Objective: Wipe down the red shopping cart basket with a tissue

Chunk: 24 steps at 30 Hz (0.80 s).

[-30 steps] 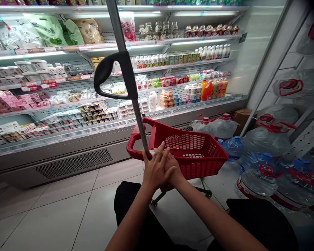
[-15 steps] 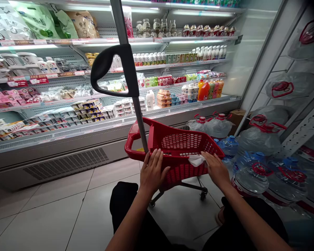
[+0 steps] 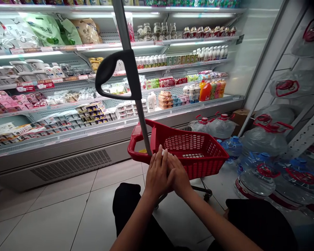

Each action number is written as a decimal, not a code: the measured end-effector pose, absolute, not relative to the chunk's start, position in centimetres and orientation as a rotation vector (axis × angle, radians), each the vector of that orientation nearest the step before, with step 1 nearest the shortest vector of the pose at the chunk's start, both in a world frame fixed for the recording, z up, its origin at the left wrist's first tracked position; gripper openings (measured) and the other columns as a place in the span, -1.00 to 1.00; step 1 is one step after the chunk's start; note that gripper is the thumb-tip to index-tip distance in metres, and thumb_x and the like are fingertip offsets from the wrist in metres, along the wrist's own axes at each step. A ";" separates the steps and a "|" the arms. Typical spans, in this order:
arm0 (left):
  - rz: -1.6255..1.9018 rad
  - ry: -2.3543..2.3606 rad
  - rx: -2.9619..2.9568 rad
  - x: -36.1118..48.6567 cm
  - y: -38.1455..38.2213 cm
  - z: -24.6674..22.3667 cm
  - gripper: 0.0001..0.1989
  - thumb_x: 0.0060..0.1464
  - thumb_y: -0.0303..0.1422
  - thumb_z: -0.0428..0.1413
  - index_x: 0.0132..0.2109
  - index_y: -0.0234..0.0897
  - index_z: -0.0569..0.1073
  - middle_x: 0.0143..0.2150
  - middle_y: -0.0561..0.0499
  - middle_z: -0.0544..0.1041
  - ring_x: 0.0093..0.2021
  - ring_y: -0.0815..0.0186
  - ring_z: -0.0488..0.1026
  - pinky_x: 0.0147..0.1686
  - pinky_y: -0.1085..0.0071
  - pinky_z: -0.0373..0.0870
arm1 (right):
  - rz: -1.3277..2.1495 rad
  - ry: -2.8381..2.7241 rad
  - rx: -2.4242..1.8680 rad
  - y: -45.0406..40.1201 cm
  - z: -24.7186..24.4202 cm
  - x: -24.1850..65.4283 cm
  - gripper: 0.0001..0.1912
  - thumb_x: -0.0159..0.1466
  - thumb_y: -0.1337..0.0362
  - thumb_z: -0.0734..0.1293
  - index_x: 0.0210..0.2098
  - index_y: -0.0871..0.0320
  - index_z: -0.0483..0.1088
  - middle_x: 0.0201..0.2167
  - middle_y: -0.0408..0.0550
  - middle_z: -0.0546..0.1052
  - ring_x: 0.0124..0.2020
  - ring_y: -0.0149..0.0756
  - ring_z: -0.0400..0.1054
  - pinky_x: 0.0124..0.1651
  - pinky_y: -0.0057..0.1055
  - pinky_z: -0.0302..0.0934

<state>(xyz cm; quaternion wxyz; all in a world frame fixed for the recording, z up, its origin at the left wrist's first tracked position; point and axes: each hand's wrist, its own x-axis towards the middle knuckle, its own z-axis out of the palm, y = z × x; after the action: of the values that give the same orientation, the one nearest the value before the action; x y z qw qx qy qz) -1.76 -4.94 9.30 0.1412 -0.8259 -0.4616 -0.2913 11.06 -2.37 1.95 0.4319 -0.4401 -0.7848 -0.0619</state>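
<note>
A red plastic shopping cart (image 3: pixel 199 162) stands before me, with a grey pole rising from its near left corner to a black looped handle (image 3: pixel 136 75). My left hand (image 3: pixel 157 176) rests on the cart's near rim just right of the pole, fingers stretched out. Right beside it, touching, my right hand (image 3: pixel 178 174) presses a white tissue (image 3: pixel 163 152) against the rim. Only a small bit of the tissue shows between the fingers; the rest is hidden under the hands. The visible part of the basket holds nothing.
A refrigerated display case (image 3: pixel 99 129) runs along the back, its shelves filled with bottles, cups and bags. Large water bottles (image 3: pixel 260 177) crowd the floor at right, close to the cart. A metal rack (image 3: pixel 307 136) stands behind them. My knees flank the cart below.
My right hand has slid left along the cart's rim with the tissue, from the far right part to beside my left hand. The left hand stays near the pole.
</note>
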 end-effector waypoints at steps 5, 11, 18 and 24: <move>-0.970 -1.384 -2.408 -2.5 -5.0 9.8 -0.21 0.38 -0.14 0.03 0.55 -0.25 -0.13 0.60 -0.24 -0.39 0.54 -0.06 0.00 0.40 -0.01 0.22 | -0.168 -2.036 -0.952 -1.7 3.0 10.4 -0.25 0.45 0.37 0.14 0.55 0.10 -0.19 0.46 0.03 0.22 0.49 -0.17 0.05 0.51 -0.03 0.04; -0.851 -1.368 -2.326 -3.1 -4.0 8.6 -0.32 0.35 -0.27 0.06 0.48 -0.41 0.07 0.58 -0.35 -0.10 0.53 -0.03 0.03 0.43 0.01 0.18 | -0.255 -2.028 -1.008 -0.7 0.0 16.8 -0.26 0.42 0.49 0.09 0.54 0.05 -0.09 0.42 -0.03 0.31 0.43 -0.20 0.17 0.48 0.00 0.08; -0.786 -1.290 -2.327 -3.0 -3.7 8.1 -0.29 0.13 -0.49 0.08 0.43 -0.43 0.18 0.54 -0.30 0.08 0.50 0.04 0.12 0.46 0.05 0.15 | -0.203 -1.896 -1.183 -0.6 -0.6 19.3 -0.24 0.32 0.53 0.13 0.48 0.04 0.10 0.36 -0.05 0.39 0.36 -0.16 0.28 0.43 -0.03 0.17; -0.865 -1.285 -2.398 -2.6 -4.0 8.4 -0.05 0.03 -0.53 0.06 0.53 -0.45 -0.12 0.58 -0.30 -0.08 0.56 0.06 -0.07 0.46 0.04 0.14 | -0.159 -1.977 -0.962 -0.1 2.1 12.3 -0.21 0.35 0.46 0.14 0.54 0.11 -0.09 0.44 0.00 0.27 0.44 -0.22 0.15 0.49 -0.04 0.07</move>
<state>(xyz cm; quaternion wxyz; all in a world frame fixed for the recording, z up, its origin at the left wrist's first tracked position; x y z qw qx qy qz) -2.59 -4.02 8.39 0.1431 -0.8313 -0.4457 -0.2998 12.34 -0.07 2.10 0.4516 -0.3893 -0.8002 -0.0642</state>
